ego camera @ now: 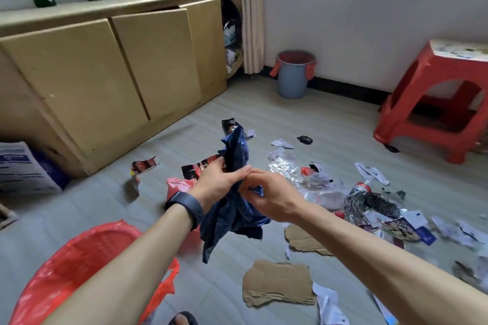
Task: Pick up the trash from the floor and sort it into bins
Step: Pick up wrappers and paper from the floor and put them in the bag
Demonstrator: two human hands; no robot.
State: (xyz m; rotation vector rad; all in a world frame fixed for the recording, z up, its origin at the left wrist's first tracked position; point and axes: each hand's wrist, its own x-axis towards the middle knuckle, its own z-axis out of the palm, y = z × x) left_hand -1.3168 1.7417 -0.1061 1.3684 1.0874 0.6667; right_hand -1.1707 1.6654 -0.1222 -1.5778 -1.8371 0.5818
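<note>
A crumpled dark blue plastic wrapper [235,214] hangs in mid-air above the floor. My left hand [219,182] grips its upper part, together with a red and black snack wrapper [198,167]. My right hand [266,195] pinches the blue wrapper's right side, thumb and fingers touching the left hand's fingertips. A bin lined with a red plastic bag [87,253] stands under my left forearm. A grey bin with red handles [293,74] stands by the far wall.
Torn cardboard pieces [277,285], foil, paper scraps [372,174], a crushed bottle [359,190] and a red-black wrapper [144,165] lie on the floor. A red stool [433,103] stands at the right. A yellow cabinet [105,74] runs along the left.
</note>
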